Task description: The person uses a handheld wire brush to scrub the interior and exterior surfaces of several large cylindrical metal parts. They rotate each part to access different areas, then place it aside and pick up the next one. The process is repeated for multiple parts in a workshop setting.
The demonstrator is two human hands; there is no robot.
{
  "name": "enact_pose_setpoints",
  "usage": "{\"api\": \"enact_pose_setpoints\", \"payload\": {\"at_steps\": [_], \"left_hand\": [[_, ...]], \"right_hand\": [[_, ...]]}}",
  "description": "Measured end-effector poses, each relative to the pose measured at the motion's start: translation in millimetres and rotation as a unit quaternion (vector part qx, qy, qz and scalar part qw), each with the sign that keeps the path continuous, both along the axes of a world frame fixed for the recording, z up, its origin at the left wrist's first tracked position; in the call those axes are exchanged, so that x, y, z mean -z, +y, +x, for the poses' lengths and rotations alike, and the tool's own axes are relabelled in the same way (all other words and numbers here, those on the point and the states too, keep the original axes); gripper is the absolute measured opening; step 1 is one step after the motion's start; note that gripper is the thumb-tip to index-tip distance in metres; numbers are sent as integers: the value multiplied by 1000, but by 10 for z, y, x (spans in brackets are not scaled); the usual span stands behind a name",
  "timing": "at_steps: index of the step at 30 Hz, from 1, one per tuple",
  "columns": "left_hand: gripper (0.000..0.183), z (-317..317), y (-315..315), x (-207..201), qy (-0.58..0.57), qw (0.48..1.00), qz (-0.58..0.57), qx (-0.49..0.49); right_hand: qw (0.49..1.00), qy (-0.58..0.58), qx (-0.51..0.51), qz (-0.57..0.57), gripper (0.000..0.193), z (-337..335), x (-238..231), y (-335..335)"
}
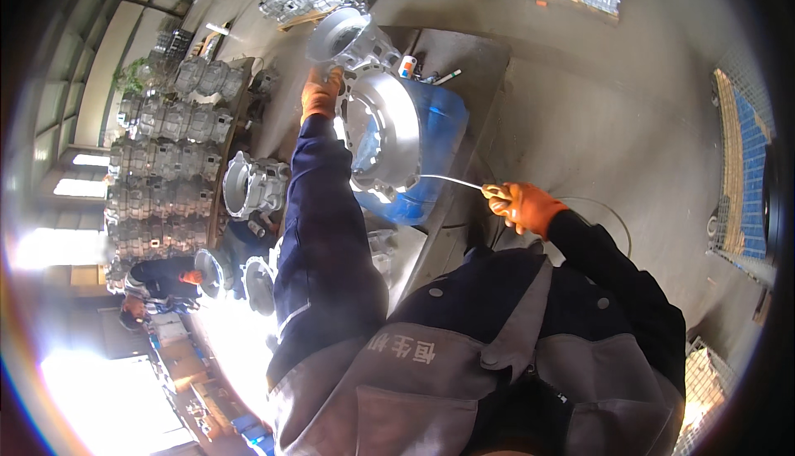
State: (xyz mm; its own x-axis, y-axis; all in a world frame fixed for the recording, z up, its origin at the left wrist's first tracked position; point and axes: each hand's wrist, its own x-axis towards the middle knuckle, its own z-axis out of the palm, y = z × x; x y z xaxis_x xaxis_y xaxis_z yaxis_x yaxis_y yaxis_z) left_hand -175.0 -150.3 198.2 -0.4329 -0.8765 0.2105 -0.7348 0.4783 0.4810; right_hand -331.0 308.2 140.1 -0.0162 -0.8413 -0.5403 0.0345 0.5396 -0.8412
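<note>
A large silvery cast-metal housing [401,112] with a wide round opening rests on a blue plastic support [443,116] on the bench. My left hand [321,93], in an orange glove, is closed on the left side of its rim. My right hand [530,207], gloved alike, grips a brass-coloured air blow gun [494,194]. The thin nozzle [451,178] reaches left, its tip close to the housing's lower right rim; whether it touches I cannot tell. A thin hose [617,214] curves behind this hand. Another casting [352,39] stands just beyond the housing.
An orange-and-white container [407,67] and a white marker-like stick [448,77] lie at the bench's back. More castings [252,184] stand to the left, with stacked rows [166,162] beyond. A co-worker [157,282] handles a casting at lower left. A wire cage [741,174] stands at right.
</note>
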Motion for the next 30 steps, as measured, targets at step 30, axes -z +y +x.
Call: {"api": "enact_pose_setpoints", "payload": {"at_steps": [30], "left_hand": [[50, 43, -411, 193, -8, 1000, 1, 13]], "right_hand": [[976, 132, 155, -84, 30, 742, -783, -78]]}}
